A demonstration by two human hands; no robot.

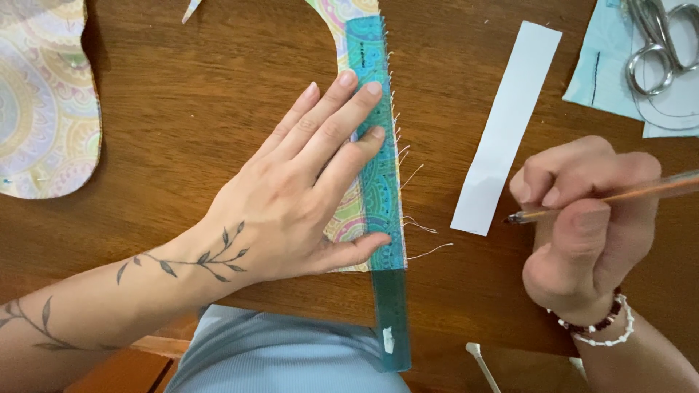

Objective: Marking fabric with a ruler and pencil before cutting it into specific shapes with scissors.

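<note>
Pressing flat, the left hand (pixel 309 189) lay open with fingers extended and spread over a translucent teal plastic ruler (pixel 384 189) and the pastel paisley-patterned fabric piece (pixel 354 211) beneath it, gripping nothing. The ruler's long axis ran almost straight away from the person, its near end overhanging the edge of the brown wooden table (pixel 189 94) above the person's lap and its far end pointing toward the top of the view. It lay along the frayed right edge of the fabric, with loose threads trailing out to its right.

The right hand (pixel 582 218) was curled into a closed grip around a clear-barrelled ballpoint pen (pixel 604 196). The pen's long axis ran nearly crosswise, its tip pointing left toward the ruler but standing apart from it, near the lower end of a white paper strip (pixel 506 127). That strip lay between ruler and right hand, slanting up to the right.

Steel scissors (pixel 659 44) rested on pale blue fabric (pixel 601 73) at the far right corner. A second patterned fabric piece (pixel 44 102) lay at far left.
</note>
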